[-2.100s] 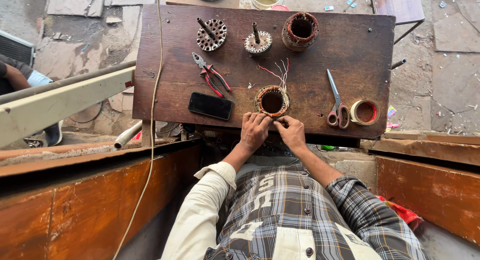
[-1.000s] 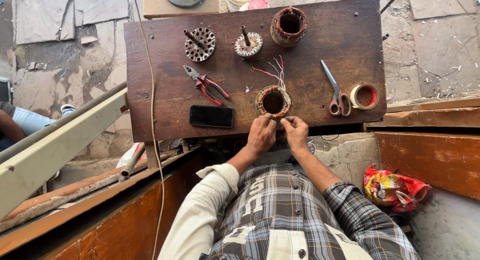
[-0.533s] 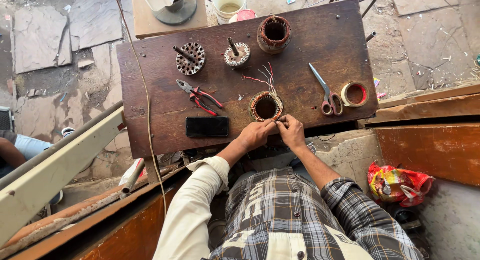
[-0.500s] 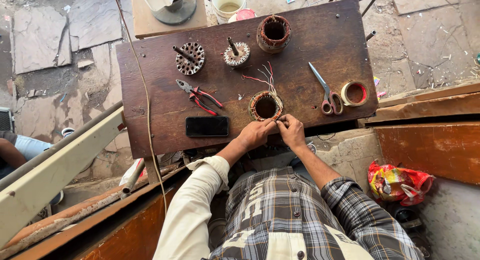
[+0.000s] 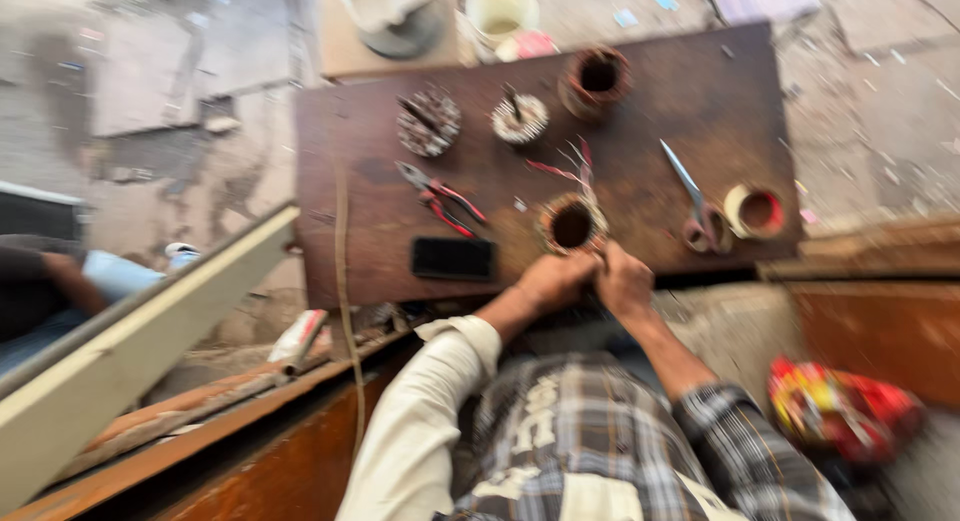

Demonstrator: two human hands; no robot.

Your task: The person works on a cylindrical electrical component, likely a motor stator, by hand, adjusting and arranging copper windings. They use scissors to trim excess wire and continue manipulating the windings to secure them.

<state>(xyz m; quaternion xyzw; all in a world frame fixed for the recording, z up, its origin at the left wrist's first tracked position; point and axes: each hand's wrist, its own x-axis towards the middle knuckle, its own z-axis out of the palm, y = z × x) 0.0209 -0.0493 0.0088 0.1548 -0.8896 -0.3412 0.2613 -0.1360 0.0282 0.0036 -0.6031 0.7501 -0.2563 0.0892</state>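
The picture is motion-blurred. A round copper-wound stator [image 5: 570,224] with red wire leads sits near the front edge of a dark wooden board [image 5: 650,111]. My left hand [image 5: 553,281] and my right hand [image 5: 624,281] are side by side, pressed against the stator's near rim with fingers curled on it. The fingertips themselves are too blurred to make out. My sleeves are white on the left and plaid on the right.
On the board lie red-handled pliers [image 5: 440,196], a black phone [image 5: 453,259], scissors [image 5: 690,196], a tape roll [image 5: 755,211], another stator [image 5: 595,79] and two round toothed parts [image 5: 428,121]. A pale beam [image 5: 130,351] slants at left; a red bag [image 5: 840,411] lies at right.
The view has swung and blurred, so the board sits further right in the picture. Both hands stay at the stator's near rim; nothing on the board has moved.
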